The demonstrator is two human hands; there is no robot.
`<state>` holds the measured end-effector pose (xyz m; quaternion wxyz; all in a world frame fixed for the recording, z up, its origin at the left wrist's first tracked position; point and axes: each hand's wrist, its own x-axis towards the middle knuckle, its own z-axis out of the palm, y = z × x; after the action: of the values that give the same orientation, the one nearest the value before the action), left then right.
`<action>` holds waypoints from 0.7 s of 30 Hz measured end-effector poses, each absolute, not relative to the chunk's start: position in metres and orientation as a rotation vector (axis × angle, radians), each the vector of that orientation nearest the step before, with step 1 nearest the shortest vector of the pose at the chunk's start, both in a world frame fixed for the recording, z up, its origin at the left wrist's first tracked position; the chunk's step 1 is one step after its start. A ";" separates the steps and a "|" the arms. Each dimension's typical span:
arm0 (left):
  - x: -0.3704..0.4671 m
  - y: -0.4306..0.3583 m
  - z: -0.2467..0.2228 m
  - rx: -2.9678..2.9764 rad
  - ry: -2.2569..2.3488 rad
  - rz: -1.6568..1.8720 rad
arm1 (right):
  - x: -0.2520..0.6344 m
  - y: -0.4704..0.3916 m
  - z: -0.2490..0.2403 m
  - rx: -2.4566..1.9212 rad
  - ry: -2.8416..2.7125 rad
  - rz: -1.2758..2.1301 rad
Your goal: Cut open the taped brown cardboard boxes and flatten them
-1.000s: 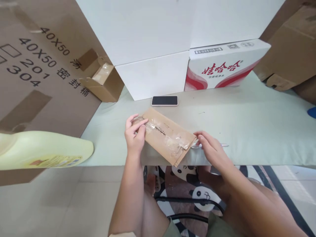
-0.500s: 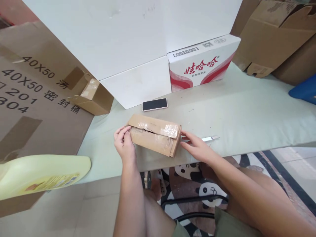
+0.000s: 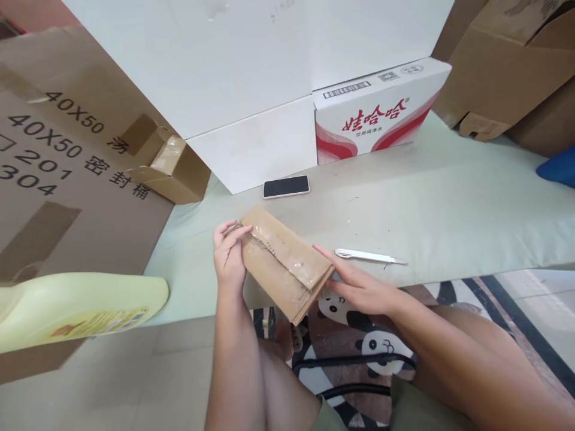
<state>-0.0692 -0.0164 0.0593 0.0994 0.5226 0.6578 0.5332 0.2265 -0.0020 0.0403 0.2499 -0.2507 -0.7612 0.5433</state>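
Note:
A small brown cardboard box [image 3: 287,260] with clear tape over its top seam is held tilted at the table's front edge, its near right corner jutting past the edge. My left hand [image 3: 230,254] grips its left end, fingertips over the top flap. At the opposite end, my right hand [image 3: 359,281] presses against the box with fingers nearly straight, some of them hidden behind it. A white craft knife [image 3: 366,256] with its blade out lies on the table just beyond my right hand.
Behind the box lies a phone [image 3: 286,187], in front of large white cartons [image 3: 256,149] and a red-and-white carton [image 3: 372,120]. A small open box [image 3: 179,170] stands at left, near a pale yellow bottle [image 3: 85,305]. Brown cartons [image 3: 503,66] fill the back right.
The box has turned, its right end swinging toward me and tilting. My right hand, earlier beside that end, now presses on it. The knife shows more fully.

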 end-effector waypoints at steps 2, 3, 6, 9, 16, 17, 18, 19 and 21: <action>-0.070 -0.016 0.060 1.497 1.917 1.588 | 0.225 -0.007 0.042 -0.636 -2.062 1.498; -0.070 -0.016 0.061 1.471 1.912 1.601 | 0.225 -0.008 0.042 -0.628 -2.056 1.502; -0.071 -0.016 0.063 1.356 1.919 1.690 | 0.225 -0.009 0.042 -0.691 -1.949 1.493; -0.069 -0.015 0.066 1.174 1.953 1.754 | 0.224 -0.007 0.038 -0.815 -1.639 1.447; -0.054 -0.013 0.069 0.840 1.795 1.633 | 0.217 -0.001 0.036 -0.998 -1.289 1.239; -0.053 -0.013 0.068 0.835 1.765 1.603 | 0.217 0.000 0.036 -1.029 -1.253 1.201; -0.052 -0.013 0.067 0.852 1.741 1.561 | 0.218 0.000 0.036 -1.048 -1.229 1.168; -0.051 -0.014 0.065 0.895 1.720 1.517 | 0.219 0.000 0.035 -1.058 -1.227 1.145; -0.053 -0.014 0.060 1.045 1.686 1.424 | 0.221 -0.001 0.033 -1.056 -1.276 1.136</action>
<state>-0.0526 -0.0141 0.0597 0.3427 0.4021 0.6486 0.5479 0.2210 -0.0006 0.0330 0.5368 -0.4438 -0.5360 0.4771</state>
